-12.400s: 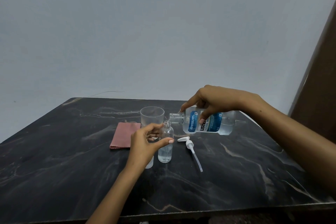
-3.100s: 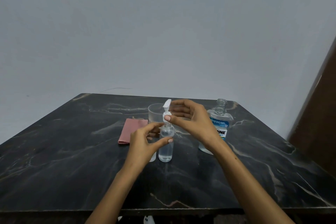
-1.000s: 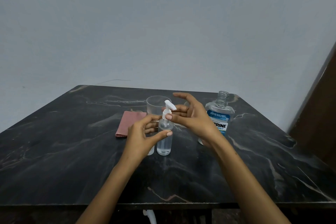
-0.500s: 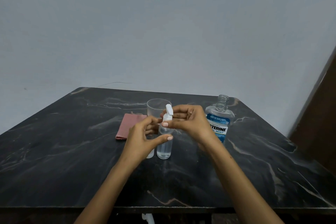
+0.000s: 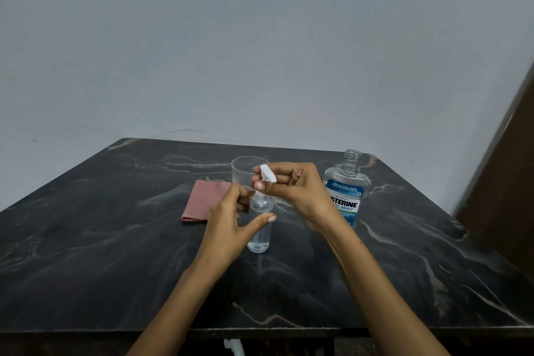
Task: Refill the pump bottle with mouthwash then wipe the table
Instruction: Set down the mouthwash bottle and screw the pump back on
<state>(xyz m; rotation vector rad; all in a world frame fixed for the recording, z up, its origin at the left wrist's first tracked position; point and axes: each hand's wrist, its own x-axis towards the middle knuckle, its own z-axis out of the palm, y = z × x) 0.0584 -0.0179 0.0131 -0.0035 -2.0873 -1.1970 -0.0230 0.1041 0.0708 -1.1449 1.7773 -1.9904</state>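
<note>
The small clear plastic pump bottle point(image 5: 260, 225) stands upright near the middle of the black marble-patterned table point(image 5: 115, 254), holding clear liquid in its lower part. Its white plastic pump head point(image 5: 267, 177) sits on the neck, nozzle tilted up toward 11 o'clock.

The left hand point(image 5: 231, 225) wraps the bottle's body from the 9 o'clock side, thumb lying across the front and fingers curled behind. The right hand point(image 5: 294, 188) comes in from 3 o'clock and pinches the pump head between thumb and curled fingers at the top of the bottle.

Directly behind the bottle, at 12 o'clock, stands a clear plastic cup point(image 5: 245, 170), upright, partly hidden by both hands; whether it touches the bottle cannot be told. At 10 o'clock from the bottle, just beside the cup, a folded dusty-pink cloth point(image 5: 202, 202) lies flat on the table. At 2 o'clock, behind the right wrist, a clear mouthwash bottle with a blue and white label point(image 5: 346, 196) stands upright, its neck open and uncapped.

Behind the table rises a plain pale grey wall point(image 5: 260, 52), and at 3 o'clock a dark brown wooden panel point(image 5: 508, 182) leans along the frame's edge.
</note>
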